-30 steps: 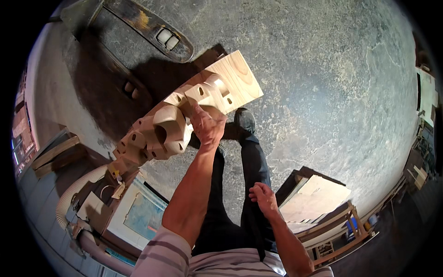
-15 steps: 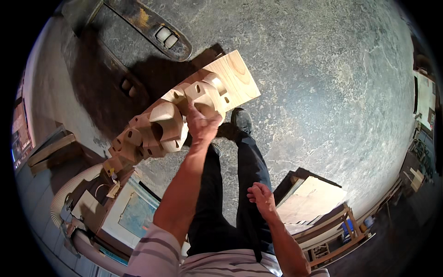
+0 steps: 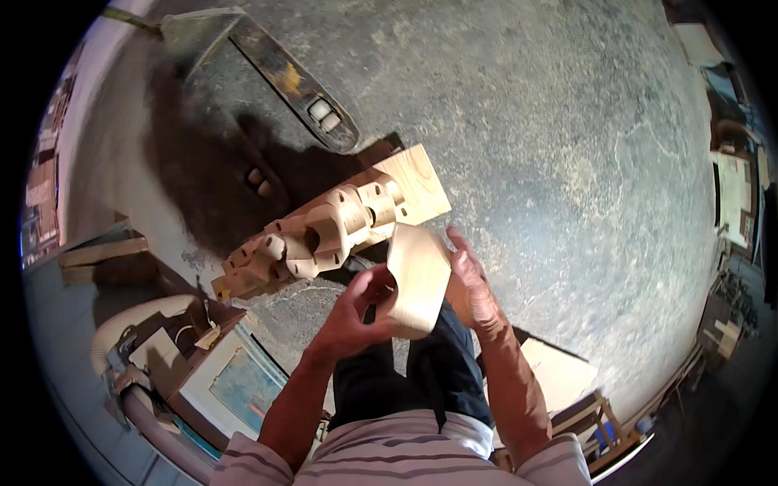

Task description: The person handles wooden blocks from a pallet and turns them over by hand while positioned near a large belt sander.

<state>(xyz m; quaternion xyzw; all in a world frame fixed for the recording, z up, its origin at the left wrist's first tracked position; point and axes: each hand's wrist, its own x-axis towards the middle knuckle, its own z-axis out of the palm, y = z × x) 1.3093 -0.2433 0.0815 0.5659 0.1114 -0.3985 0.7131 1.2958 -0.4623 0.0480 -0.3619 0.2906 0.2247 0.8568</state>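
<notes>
A pale wooden block (image 3: 420, 279) with angled corners and a rounded cutout is held up in front of my legs. My left hand (image 3: 361, 312) grips its left side, with the thumb and fingers around the cutout edge. Against the block's right side lies my right hand (image 3: 472, 283), its fingers pointing up along the edge; some of them are hidden. Beyond the hands, several similar shaped wooden pieces (image 3: 328, 235) with rounded hollows and small slots are stacked in a slanting row on a wooden board (image 3: 423, 185).
Black pallet-jack forks (image 3: 300, 97) with white rollers extend near the stack on the concrete floor (image 3: 559, 146). A machine with a pale top (image 3: 227, 377) and a ribbed hose (image 3: 134, 316) stands at lower left. Flat pale panels (image 3: 551, 377) lie at lower right.
My left hand has lifted the wooden block off the stack and brought it nearer to me. My right hand has risen from beside my leg to the block's right side.
</notes>
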